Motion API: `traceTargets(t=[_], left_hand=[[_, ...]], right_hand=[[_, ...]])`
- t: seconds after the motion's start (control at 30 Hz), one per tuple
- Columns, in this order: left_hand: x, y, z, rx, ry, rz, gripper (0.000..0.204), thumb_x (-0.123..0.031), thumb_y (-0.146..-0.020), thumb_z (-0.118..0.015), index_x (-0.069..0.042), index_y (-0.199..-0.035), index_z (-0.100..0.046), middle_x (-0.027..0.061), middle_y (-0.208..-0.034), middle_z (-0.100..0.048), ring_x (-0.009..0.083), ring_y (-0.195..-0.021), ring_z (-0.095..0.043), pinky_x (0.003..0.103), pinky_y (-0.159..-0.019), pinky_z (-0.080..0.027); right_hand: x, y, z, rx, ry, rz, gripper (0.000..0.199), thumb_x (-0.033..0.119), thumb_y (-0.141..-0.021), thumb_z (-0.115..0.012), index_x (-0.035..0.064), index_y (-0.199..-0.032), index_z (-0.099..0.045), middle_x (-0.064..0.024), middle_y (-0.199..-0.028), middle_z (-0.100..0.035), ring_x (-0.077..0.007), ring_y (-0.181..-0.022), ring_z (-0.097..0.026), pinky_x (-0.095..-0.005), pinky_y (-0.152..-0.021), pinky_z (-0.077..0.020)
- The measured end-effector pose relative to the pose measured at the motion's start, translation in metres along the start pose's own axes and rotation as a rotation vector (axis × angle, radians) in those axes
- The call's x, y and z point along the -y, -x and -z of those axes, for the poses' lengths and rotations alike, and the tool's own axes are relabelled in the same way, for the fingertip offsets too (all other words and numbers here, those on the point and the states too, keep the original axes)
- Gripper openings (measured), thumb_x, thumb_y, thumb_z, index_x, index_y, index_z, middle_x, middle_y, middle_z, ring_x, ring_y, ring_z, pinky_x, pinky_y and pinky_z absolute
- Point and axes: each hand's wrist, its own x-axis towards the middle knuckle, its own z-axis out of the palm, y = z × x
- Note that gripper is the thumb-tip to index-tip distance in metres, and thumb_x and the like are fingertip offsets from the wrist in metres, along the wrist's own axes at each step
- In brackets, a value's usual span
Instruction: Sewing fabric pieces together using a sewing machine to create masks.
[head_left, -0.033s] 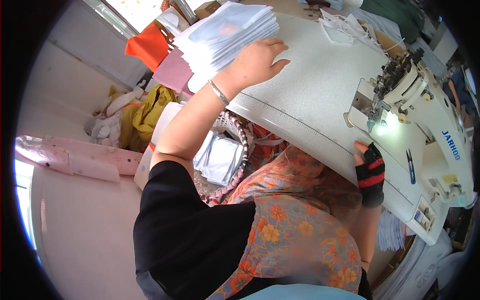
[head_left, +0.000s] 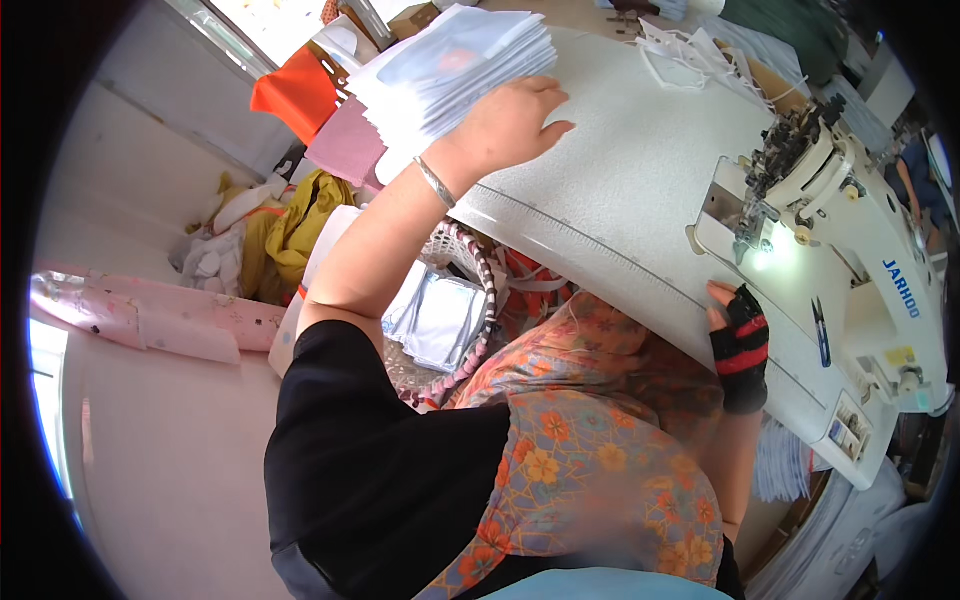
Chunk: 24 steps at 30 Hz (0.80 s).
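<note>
My left hand [head_left: 510, 125], bare with a silver bangle at the wrist, lies against the near right side of a tall stack of white fabric pieces [head_left: 440, 75]. Its fingers are stretched out, with the thumb apart, and nothing shows in its grasp. My right hand [head_left: 740, 345] wears a black and red fingerless glove. It rests at the near edge of the white sewing table [head_left: 630, 180], left of small blue-handled thread snips [head_left: 821, 333]. The right fingertips show bare on the tabletop, holding nothing visible. Beyond that hand, the sewing machine [head_left: 840, 200] has its needle lamp lit.
A printed ruler strip [head_left: 590, 240] runs along the table's near edge. Below stands a round basket [head_left: 488, 300] with white folded pieces [head_left: 437, 315] inside. Red cloth [head_left: 295, 95] and yellow cloth [head_left: 310, 225] lie at the left. White straps [head_left: 690, 55] are heaped at the back.
My left hand has shifted very slightly left along the stack. My right hand stays where it was.
</note>
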Motion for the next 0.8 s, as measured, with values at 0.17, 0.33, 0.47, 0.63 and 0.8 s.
traceTargets(t=[0.17,0.33,0.47,0.63,0.8], left_hand=[[0.025,-0.012,0.022,-0.072,-0.302,0.034,0.039,-0.028,-0.09,-0.067,-0.003,-0.121,-0.066,0.0148,-0.126,-0.065,0.034,-0.116,-0.061,0.042,-0.098,-0.051],[0.062,-0.024,0.056,0.059,-0.444,0.36,0.042,-0.037,-0.089,-0.066,-0.004,-0.115,-0.068,0.0152,-0.115,-0.069,0.033,-0.108,-0.065,0.042,-0.095,-0.052],[0.076,-0.018,0.06,0.296,-0.439,0.374,0.046,-0.046,-0.088,-0.063,-0.007,-0.112,-0.07,0.0145,-0.111,-0.071,0.0315,-0.103,-0.067,0.042,-0.092,-0.053],[0.088,-0.016,0.059,0.295,-0.314,0.41,0.04,-0.042,-0.09,-0.061,-0.008,-0.109,-0.071,0.0146,-0.105,-0.072,0.0327,-0.098,-0.068,0.043,-0.088,-0.053],[0.105,-0.019,0.062,0.214,-0.187,0.423,0.035,-0.033,-0.093,-0.06,-0.004,-0.109,-0.07,0.0179,-0.098,-0.072,0.0348,-0.093,-0.068,0.042,-0.085,-0.052]], right_hand=[[0.001,-0.001,0.001,-0.013,-0.004,0.024,0.028,-0.001,-0.084,-0.065,0.0055,-0.111,-0.068,-0.0166,-0.114,-0.069,-0.0333,-0.103,-0.066,-0.0378,-0.086,-0.0538],[0.002,-0.001,0.0,-0.011,-0.025,0.001,0.027,-0.001,-0.083,-0.067,0.005,-0.11,-0.068,-0.0162,-0.112,-0.069,-0.0335,-0.102,-0.066,-0.0379,-0.086,-0.0535],[0.002,-0.002,-0.001,-0.029,-0.008,0.022,0.026,-0.001,-0.084,-0.067,0.0046,-0.109,-0.067,-0.0162,-0.111,-0.069,-0.0335,-0.101,-0.066,-0.0381,-0.086,-0.0532],[0.0,-0.001,0.0,-0.016,-0.001,0.026,0.026,0.0,-0.084,-0.067,0.0046,-0.11,-0.067,-0.0166,-0.111,-0.069,-0.0341,-0.101,-0.066,-0.0385,-0.086,-0.0529],[-0.001,-0.001,-0.001,-0.009,-0.014,0.011,0.026,0.0,-0.084,-0.067,0.0044,-0.11,-0.067,-0.0164,-0.112,-0.069,-0.034,-0.101,-0.066,-0.0384,-0.087,-0.0528]])
